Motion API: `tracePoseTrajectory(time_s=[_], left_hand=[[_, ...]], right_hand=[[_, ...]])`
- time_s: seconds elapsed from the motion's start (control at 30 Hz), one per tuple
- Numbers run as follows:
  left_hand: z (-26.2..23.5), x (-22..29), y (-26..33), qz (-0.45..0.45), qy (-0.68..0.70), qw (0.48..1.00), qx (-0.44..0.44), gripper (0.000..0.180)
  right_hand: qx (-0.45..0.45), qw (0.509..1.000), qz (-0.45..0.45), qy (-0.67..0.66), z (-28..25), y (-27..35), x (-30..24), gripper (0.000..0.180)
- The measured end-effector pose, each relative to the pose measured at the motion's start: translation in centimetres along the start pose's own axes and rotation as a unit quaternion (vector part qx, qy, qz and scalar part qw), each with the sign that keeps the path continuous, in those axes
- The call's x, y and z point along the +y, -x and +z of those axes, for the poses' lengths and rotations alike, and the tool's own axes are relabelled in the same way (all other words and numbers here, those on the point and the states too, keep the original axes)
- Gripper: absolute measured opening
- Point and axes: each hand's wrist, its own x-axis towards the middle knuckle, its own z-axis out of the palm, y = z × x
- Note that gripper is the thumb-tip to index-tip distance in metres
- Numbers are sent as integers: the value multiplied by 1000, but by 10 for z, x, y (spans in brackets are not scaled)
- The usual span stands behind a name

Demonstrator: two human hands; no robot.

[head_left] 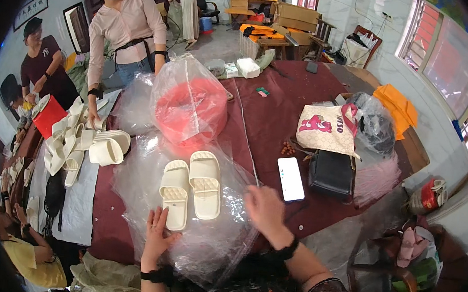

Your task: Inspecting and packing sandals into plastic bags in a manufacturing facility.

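Observation:
Two cream slide slippers, a left one [174, 193] and a right one [205, 185], lie side by side, soles down, on clear plastic bags [229, 223] in front of me. My left hand [158, 233] is open, its fingers spread on the plastic at the near end of the left slipper, fingertips by its edge. Over the right edge of the plastic is my right hand [266, 209], smeared by motion, so its fingers do not show clearly. Beyond the slippers, a clear bag [187, 75] covers pink plastic [189, 111].
A pile of cream slippers [79, 138] lies at the left, where a person in pink [128, 23] reaches in. Right of my right hand are a white-screened phone [290, 179], a black bag [331, 175] and a printed tote [324, 127]. Other people stand or sit along the left.

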Motion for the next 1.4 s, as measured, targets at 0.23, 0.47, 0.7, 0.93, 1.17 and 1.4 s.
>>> tracePoseTrajectory(time_s=[0.23, 0.47, 0.7, 0.93, 1.17, 1.4], left_hand=[[2, -1, -4, 5, -8, 1000, 2, 93], [0, 5, -6, -4, -13, 1000, -11, 93], [-1, 9, -4, -12, 10, 1000, -4, 93], [-3, 9, -4, -8, -7, 1000, -6, 93], [-2, 10, -2, -16, 10, 1000, -10, 94], [-3, 13, -3, -13, -3, 1000, -7, 92]], right_hand=[[-39, 974, 92, 204, -51, 5, 100, 37], [-28, 970, 72, 230, -53, 11, 109, 21], [63, 989, -3, 134, -68, 25, 60, 22], [11, 995, 31, 92, -55, 34, 46, 22], [-67, 997, 15, -26, -44, 36, -2, 14], [-17, 980, 106, 166, -54, 45, 51, 34]])
